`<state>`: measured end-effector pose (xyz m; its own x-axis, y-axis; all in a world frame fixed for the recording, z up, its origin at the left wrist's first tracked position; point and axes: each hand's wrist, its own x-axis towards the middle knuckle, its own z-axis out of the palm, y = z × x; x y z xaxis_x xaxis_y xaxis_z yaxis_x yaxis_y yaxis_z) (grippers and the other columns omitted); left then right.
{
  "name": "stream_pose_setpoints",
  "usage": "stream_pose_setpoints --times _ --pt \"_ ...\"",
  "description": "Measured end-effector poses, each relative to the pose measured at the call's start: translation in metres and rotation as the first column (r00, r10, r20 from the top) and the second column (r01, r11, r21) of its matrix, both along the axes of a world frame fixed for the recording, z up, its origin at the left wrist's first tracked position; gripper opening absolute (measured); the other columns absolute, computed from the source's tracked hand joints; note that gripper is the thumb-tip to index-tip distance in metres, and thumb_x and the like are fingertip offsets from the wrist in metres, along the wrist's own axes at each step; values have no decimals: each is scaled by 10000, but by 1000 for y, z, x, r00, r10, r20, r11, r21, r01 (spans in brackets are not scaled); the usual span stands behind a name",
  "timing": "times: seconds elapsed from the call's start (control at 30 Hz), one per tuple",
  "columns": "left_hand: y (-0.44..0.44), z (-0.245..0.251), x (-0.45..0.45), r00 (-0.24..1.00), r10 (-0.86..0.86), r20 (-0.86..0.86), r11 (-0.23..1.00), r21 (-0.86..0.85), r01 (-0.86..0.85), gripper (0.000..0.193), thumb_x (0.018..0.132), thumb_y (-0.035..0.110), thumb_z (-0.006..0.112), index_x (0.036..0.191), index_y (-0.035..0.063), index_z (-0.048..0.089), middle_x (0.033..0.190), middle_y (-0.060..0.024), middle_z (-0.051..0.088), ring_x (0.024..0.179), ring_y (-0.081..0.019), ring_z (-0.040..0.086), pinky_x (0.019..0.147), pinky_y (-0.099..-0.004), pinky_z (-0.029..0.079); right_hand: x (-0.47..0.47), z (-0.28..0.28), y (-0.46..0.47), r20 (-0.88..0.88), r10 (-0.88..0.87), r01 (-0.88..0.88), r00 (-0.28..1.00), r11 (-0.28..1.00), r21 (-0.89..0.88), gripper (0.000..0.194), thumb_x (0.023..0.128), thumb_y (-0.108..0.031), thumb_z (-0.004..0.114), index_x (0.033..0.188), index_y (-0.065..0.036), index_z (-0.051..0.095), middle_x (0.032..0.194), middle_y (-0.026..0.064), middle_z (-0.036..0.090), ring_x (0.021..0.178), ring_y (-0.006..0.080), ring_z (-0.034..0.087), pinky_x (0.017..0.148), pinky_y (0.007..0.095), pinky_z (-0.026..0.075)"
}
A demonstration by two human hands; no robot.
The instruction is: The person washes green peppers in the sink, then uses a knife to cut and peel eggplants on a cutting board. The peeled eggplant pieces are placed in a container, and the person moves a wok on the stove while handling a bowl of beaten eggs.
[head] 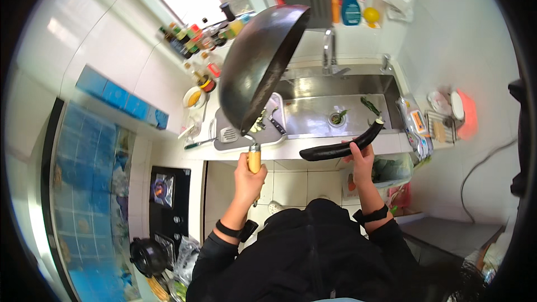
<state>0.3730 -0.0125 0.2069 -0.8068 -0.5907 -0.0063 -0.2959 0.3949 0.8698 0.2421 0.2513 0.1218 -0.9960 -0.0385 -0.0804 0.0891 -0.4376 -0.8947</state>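
Note:
My left hand grips the wooden handle of a metal wok, which is raised and tilted on its side above the counter. In my right hand lies a long dark eggplant with a pale cut end, held in front of the sink's edge. Under the wok, a cutting board carries pale and green cut pieces, partly hidden, and a black-handled knife. A slotted spatula rests across the board's left part.
The steel sink holds green scraps under a faucet. Sauce bottles and a bowl with yellow contents stand left. A wipes pack lies right. A gas stove is at lower left, a lined bin below the counter.

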Motion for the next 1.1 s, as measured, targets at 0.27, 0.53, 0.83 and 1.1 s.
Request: stream_pose_setpoints --times 0.27,0.53,0.83,1.1 --pt "-50 -21 66 991 65 -119 779 626 24 270 832 18 618 1035 50 442 675 -18 497 435 -105 479 389 -251 417 -5 0 -66 -74 206 -204 976 978 37 255 923 -155 606 1135 -34 531 1000 178 672 596 135 587 513 242 475" --pt "-171 -72 197 860 489 -145 330 944 -29 219 838 53 627 965 79 451 595 -16 469 417 -127 457 380 -279 403 1 13 -187 -66 360 -354 931 931 89 268 927 -188 611 1125 -39 507 995 199 669 555 134 568 509 244 468" --pt "-374 -124 294 652 757 -34 45 999 1 257 859 108 577 644 129 438 536 39 413 455 -94 428 468 -257 416 36 12 -310 -58 438 -420 897 886 195 233 940 -207 596 1097 -51 521 977 167 686 557 121 594 507 233 479" --pt "-419 -136 315 529 844 -84 52 996 75 216 857 80 559 680 112 439 566 26 430 463 -86 434 462 -234 408 55 17 -362 -38 468 -447 883 864 232 268 910 -188 636 1089 -29 515 967 164 684 559 123 592 508 234 481"
